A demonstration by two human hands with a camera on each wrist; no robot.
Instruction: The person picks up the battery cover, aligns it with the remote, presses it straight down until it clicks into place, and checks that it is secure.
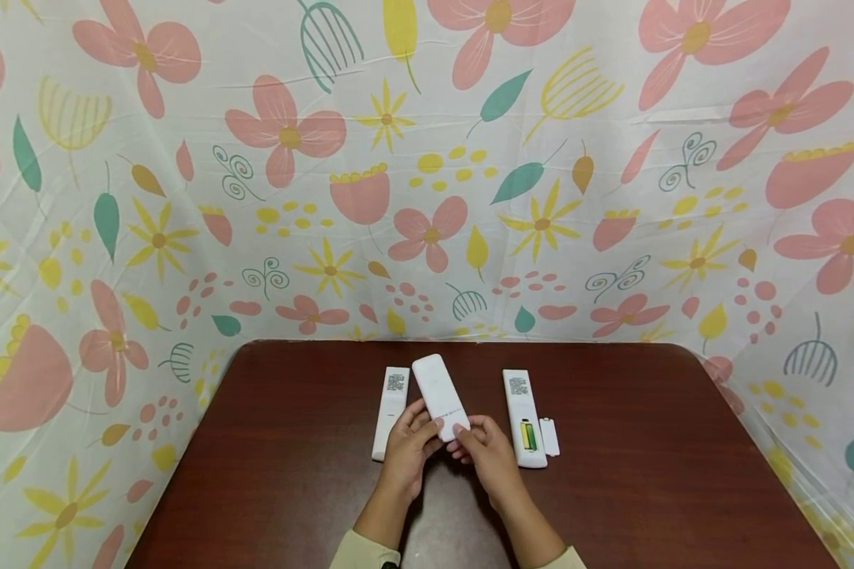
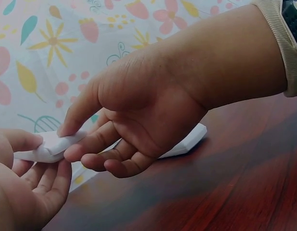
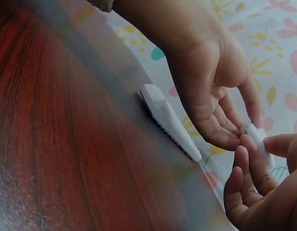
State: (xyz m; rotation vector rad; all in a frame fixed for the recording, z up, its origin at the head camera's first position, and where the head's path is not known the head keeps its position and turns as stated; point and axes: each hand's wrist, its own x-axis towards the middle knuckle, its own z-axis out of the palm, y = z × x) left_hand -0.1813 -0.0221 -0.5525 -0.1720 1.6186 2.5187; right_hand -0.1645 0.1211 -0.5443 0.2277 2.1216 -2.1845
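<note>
From here I see left hand (image 1: 406, 457) and right hand (image 1: 493, 461) both pinching the remote (image 1: 439, 389) at its near end — I'd press evenly, gently — no twisting

The slim white plastic middle remote (image 1: 434, 383) bears faint print; the long white left remote (image 1: 389, 423) and long white right remote (image 1: 521, 403) carry dark lettering. Cylindrical batteries (image 1: 529, 436) are yellow and green, the small rectangular plastic cover (image 1: 549, 437) white. The glossy desk (image 1: 633, 490) is reddish-brown with dark grain, the cloth sleeves (image 1: 359, 551) beige, the white backdrop sheet (image 1: 242, 47) patterned with pink, yellow and teal plants.
</note>
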